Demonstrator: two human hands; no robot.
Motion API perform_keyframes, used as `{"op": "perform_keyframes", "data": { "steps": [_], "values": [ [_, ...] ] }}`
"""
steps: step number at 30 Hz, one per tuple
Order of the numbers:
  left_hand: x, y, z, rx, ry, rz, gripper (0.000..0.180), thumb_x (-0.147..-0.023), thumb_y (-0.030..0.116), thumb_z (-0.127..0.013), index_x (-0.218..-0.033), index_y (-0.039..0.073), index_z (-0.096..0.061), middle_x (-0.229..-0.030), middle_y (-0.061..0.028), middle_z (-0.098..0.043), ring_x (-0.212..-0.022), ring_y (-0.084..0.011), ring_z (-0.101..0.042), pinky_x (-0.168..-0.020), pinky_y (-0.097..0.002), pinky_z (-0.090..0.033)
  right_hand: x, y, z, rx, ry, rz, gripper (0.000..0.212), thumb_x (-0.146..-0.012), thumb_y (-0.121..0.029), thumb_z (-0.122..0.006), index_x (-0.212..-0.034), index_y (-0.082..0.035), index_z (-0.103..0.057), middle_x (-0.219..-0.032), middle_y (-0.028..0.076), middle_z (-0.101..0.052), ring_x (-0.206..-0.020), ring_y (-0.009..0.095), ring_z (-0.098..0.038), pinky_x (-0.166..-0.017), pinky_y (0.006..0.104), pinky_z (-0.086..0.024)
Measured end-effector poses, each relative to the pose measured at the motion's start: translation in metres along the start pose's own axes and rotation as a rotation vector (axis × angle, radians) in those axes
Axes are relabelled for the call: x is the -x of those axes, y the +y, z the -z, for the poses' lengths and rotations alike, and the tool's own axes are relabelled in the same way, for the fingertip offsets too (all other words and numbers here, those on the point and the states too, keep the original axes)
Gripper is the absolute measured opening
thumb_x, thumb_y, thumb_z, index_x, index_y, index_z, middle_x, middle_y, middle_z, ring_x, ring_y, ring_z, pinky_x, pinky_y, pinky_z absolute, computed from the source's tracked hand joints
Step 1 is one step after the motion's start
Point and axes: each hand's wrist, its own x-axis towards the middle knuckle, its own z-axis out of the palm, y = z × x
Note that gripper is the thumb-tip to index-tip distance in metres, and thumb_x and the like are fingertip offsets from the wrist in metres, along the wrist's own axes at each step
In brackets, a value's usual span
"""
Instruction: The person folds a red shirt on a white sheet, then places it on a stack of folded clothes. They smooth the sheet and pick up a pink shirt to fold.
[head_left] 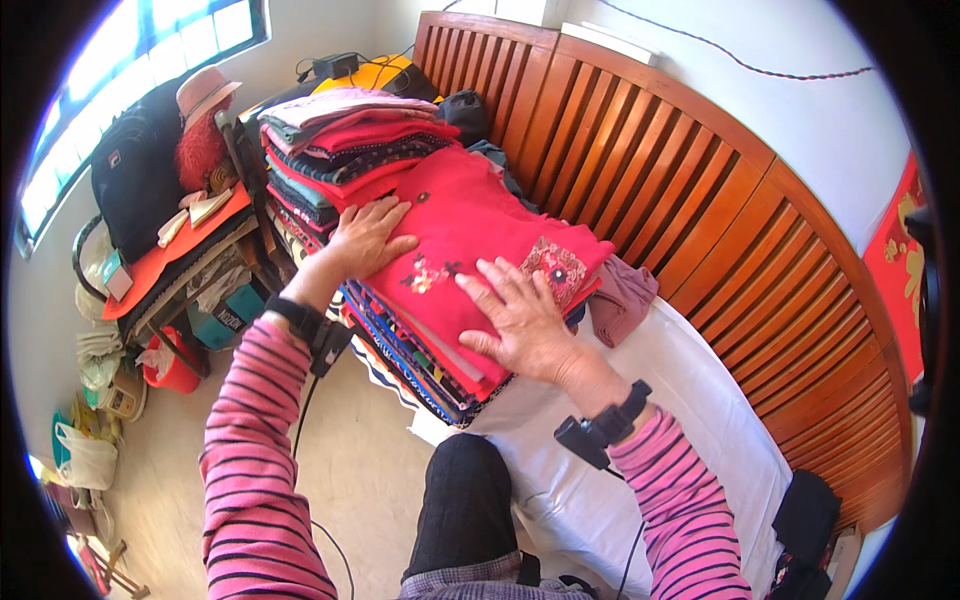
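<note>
A red garment with embroidered flowers (440, 225) lies spread on top of a stack of folded clothes (400, 340). On its left part rests my left hand (368, 240), fingers stretched out and palm down. My right hand (525, 325) lies flat on the same garment, fingers spread, beside a square floral patch (555, 270). Neither hand grips the cloth. Just behind, a taller pile of folded clothes (345, 140) in pink, red and dark colours touches the garment's far edge. A mauve folded cloth (622, 300) sticks out at the stack's right.
The stacks stand on a bed with a white sheet (680, 390), along a slatted wooden headboard (680, 150). Left of it is a chair (170, 270) with a black backpack (140, 175) and a pink hat (205, 92). A red bucket (172, 362) sits on the floor. Dark clothes (805, 515) lie at right.
</note>
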Motion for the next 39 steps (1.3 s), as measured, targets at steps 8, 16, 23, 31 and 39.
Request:
{"op": "perform_keyframes", "data": {
  "steps": [8, 16, 23, 31, 39],
  "values": [
    [-0.013, 0.016, 0.027, -0.034, -0.083, 0.118, 0.074, -0.093, 0.064, -0.052, -0.148, 0.016, -0.044, -0.15, -0.0147, -0.044, -0.141, -0.0319, -0.039, -0.114, -0.0505, -0.032, 0.002, 0.003, -0.005, -0.043, -0.047, -0.047, 0.075, -0.094, -0.065, -0.049, -0.154, -0.023, -0.036, -0.158, 0.016, -0.032, -0.148, 0.036, -0.025, -0.119, 0.0579, -0.017],
    [-0.006, 0.05, 0.004, -0.033, 0.018, 0.02, 0.073, -0.097, 0.065, -0.044, -0.151, 0.017, -0.041, -0.156, -0.013, -0.036, -0.146, -0.0327, -0.031, -0.114, -0.0621, -0.025, -0.005, 0.039, -0.006, -0.069, 0.199, -0.114, 0.077, -0.093, -0.065, -0.051, -0.144, -0.007, -0.049, -0.147, 0.02, -0.047, -0.142, 0.035, -0.037, -0.117, 0.0502, -0.025],
    [-0.01, 0.054, 0.009, -0.062, -0.063, 0.015, 0.075, -0.097, 0.065, -0.044, -0.153, 0.017, -0.037, -0.158, -0.0139, -0.032, -0.147, -0.0337, -0.028, -0.114, -0.0631, -0.026, 0.001, 0.071, -0.015, -0.199, 0.039, -0.383, 0.094, -0.086, -0.076, -0.052, -0.147, -0.005, -0.044, -0.15, 0.022, -0.042, -0.144, 0.038, -0.033, -0.116, 0.0549, -0.025],
    [-0.091, 0.029, 0.067, -0.064, -0.385, -0.119, 0.065, -0.096, 0.056, -0.055, -0.137, 0.006, -0.056, -0.13, -0.0242, -0.06, -0.127, -0.0397, -0.053, -0.107, -0.0446, -0.042, -0.02, 0.055, 0.005, -0.097, 0.069, -0.289, 0.087, -0.089, -0.072, -0.051, -0.147, -0.008, -0.044, -0.152, 0.021, -0.04, -0.144, 0.037, -0.033, -0.116, 0.0564, -0.025],
    [-0.123, 0.033, -0.016, -0.017, -0.208, 0.052, 0.085, -0.093, 0.072, -0.043, -0.157, 0.018, -0.03, -0.164, -0.0136, -0.024, -0.148, -0.0378, -0.027, -0.113, -0.0662, -0.025, -0.007, 0.043, -0.028, -0.019, 0.059, -0.29, 0.08, -0.091, -0.07, -0.05, -0.15, -0.017, -0.042, -0.154, 0.021, -0.037, -0.144, 0.039, -0.031, -0.116, 0.0586, -0.021]
  ]
}}
